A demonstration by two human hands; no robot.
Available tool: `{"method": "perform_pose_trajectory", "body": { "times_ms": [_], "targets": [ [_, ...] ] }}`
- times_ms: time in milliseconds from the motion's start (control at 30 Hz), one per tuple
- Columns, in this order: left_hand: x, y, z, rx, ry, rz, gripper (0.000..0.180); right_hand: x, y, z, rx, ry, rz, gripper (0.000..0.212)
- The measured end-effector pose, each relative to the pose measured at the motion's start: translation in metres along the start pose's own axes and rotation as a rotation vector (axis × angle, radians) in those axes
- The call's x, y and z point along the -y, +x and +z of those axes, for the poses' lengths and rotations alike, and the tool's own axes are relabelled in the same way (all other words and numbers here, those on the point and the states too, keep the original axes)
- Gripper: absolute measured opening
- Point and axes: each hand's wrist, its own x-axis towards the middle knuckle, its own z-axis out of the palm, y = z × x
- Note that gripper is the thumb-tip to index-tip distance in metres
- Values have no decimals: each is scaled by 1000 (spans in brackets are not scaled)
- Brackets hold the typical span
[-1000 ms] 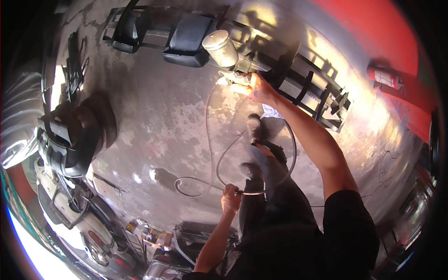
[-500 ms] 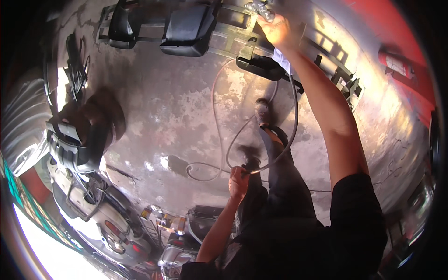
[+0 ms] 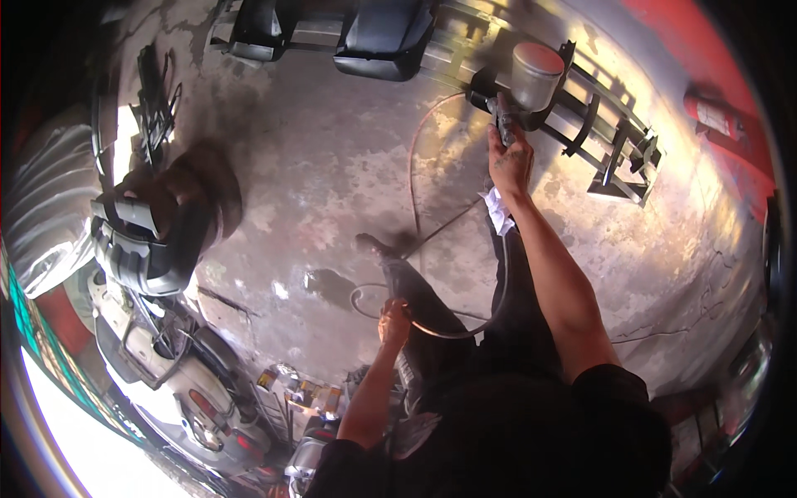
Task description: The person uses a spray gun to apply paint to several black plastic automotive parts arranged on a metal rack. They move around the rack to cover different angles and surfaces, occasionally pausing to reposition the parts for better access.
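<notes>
My right hand [image 3: 510, 164] is wrapped around the handle of a spray gun [image 3: 503, 120], with a round, pale-lidded cup [image 3: 535, 76] on top. Crumpled white paper or cloth [image 3: 499, 212] hangs at that wrist. Lower and to the left, my left hand [image 3: 394, 322] is closed on a thin air hose [image 3: 448, 334], which curves up toward my right wrist. Beyond the gun, glossy black plastic panels [image 3: 382, 41] rest on a long metal rack [image 3: 618, 158]. The cup partly hides a smaller black part [image 3: 481, 87] there.
More black panels [image 3: 141, 253] sit on a stand at the left, above a pale scooter [image 3: 199, 407]. Slack hose [image 3: 413, 166] loops across the stained concrete floor [image 3: 315, 166]. A red cylinder [image 3: 712, 118] is by the red wall at the right.
My right hand has come back toward me from the rack, and the gun's cup now shows upright. My left hand has shifted slightly left with the hose. One foot has moved left; the view has shifted.
</notes>
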Motion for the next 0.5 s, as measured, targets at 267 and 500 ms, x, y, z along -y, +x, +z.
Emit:
{"method": "perform_pose_trajectory", "body": {
  "times_ms": [267, 500],
  "targets": [
    [117, 52, -71, 91, -6, 174, 21, 140, -37, 212, 89, 76, -180, 29],
    [227, 90, -87, 82, -12, 412, 23, 146, -84, 248, -111, 44, -104, 27]
  ]
}}
